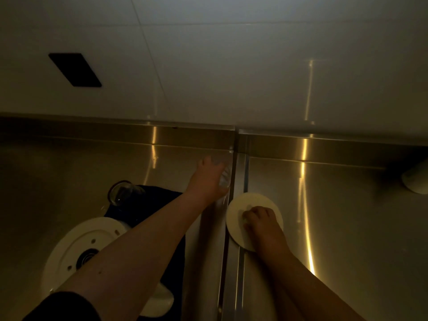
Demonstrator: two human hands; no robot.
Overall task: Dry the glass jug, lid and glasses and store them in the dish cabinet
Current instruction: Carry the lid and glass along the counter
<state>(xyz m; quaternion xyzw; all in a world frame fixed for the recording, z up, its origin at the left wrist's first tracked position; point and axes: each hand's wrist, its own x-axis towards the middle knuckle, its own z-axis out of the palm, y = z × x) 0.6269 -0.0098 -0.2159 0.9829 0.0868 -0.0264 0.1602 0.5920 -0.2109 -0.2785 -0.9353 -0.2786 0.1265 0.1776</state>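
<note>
My left hand (209, 179) was wrapped around a clear glass (225, 176) far out from me, close under the raised back ledge (115, 132) of the steel counter (58, 172) and right at the seam (234, 205) where two counter sections met. My right hand (259, 222) had its fingers curled on the middle of the round white lid (252, 205), gripping what looked like its knob, though the dim light hid the detail. The lid lay flat just beyond the seam from the glass, on the right section.

I judged I was at the gathering step: both pieces taken up for drying, nothing yet stored. The dark cloth (162, 200) lay just inside my left forearm, nearer to me than the glass, with a second glass (121, 193) lying at its far edge. A large white ribbed disc (76, 246) sat nearer still, partly under that forearm; I could not tell what it was. No jug was plainly visible.

The next move called for lifting the glass straight up before drawing it back, since the ledge stood close beyond my fingers and the seam's raised lip ran beside them. The lid overhung that seam slightly, so sliding it might have caught; lifting seemed safer. Open steel lay beyond my right hand, apart from a pale rounded object (415, 179) at the far edge. Left of my grip, the cloth and second glass narrowed the room.
</note>
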